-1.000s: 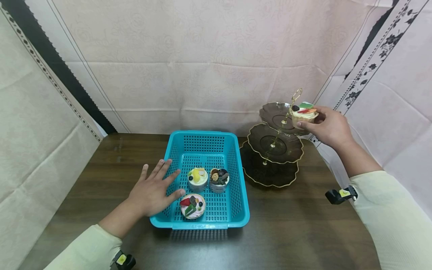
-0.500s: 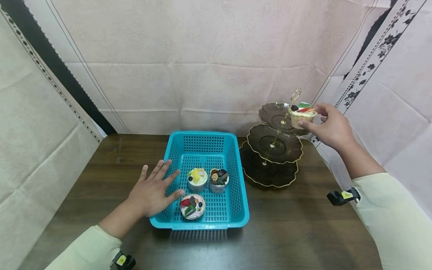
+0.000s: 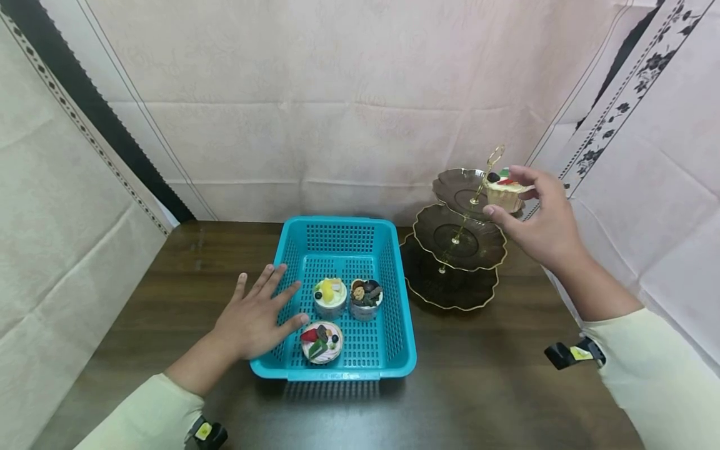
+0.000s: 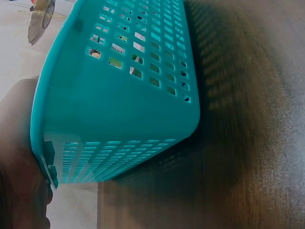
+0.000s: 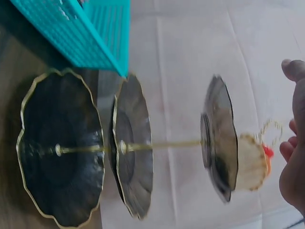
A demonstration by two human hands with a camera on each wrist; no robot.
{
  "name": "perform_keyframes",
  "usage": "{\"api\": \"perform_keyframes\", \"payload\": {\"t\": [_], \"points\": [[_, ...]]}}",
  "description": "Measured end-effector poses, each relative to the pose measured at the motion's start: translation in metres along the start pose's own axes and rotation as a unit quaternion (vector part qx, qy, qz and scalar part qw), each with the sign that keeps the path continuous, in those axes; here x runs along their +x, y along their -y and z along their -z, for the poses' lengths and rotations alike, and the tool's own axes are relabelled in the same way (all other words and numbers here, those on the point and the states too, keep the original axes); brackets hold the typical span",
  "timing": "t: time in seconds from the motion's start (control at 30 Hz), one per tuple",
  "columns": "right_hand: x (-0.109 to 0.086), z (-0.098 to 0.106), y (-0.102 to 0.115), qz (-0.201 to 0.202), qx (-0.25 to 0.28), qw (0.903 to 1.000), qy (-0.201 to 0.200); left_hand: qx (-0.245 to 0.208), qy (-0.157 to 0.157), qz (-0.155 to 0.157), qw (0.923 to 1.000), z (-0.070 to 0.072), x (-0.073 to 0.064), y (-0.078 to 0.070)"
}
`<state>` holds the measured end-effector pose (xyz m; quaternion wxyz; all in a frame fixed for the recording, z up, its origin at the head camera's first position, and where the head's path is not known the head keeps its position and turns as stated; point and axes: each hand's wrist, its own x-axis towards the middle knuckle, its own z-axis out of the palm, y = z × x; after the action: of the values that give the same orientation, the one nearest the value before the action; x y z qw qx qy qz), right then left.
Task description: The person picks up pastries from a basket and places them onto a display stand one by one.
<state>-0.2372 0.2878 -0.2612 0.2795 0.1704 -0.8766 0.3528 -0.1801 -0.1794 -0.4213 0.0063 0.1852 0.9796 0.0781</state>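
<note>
My right hand [image 3: 548,225] is spread beside a fruit-topped cupcake [image 3: 504,199], thumb and fingers parted with a clear gap between them, and I have no grip on it. The cupcake sits upright on the top tier [image 3: 452,187] of the tiered stand [image 3: 450,290], beside the central pole and towards the right edge; whether one of my fingertips brushes its topping I cannot quite tell. That closeness is what I would watch: if a curled finger catches the fruit or the frilled edge as I draw away, the cupcake could tip or slide over the gilt rim, and from the highest tier it would have a long way to tumble, probably striking the middle tier [image 3: 430,231] first. Knocking the looped handle [image 3: 495,156] with my knuckles could rock the whole stand, since its pole looks slender. My left hand [image 3: 253,319] lies with straight, splayed fingers on the left rim of the blue basket [image 3: 334,377], curled round nothing. Leaning too hard there might lift the far side and roll the yellow-topped cupcake [image 3: 330,297], the dark-topped cupcake [image 3: 365,300] and the pink cupcake [image 3: 321,342] together, smudging their toppings.
</note>
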Motion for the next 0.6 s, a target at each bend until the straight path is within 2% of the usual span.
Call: {"api": "perform_keyframes", "payload": {"t": [0.13, 0.37, 0.47, 0.6], "points": [[-0.007, -0.011, 0.011, 0.055, 0.017, 0.9978, 0.034, 0.000, 0.003, 0.003, 1.0000, 0.000, 0.001, 0.000], [-0.018, -0.030, 0.028, 0.085, 0.013, 0.9886, 0.124, 0.002, -0.002, 0.003, 1.0000, 0.001, 0.000, -0.001], [-0.024, -0.043, 0.034, 0.099, 0.019, 0.9806, 0.169, 0.004, -0.003, 0.003, 1.0000, 0.001, 0.000, -0.001], [-0.033, -0.064, 0.042, 0.116, 0.037, 0.9621, 0.244, 0.002, -0.002, 0.002, 1.0000, 0.001, 0.000, -0.001]]}}
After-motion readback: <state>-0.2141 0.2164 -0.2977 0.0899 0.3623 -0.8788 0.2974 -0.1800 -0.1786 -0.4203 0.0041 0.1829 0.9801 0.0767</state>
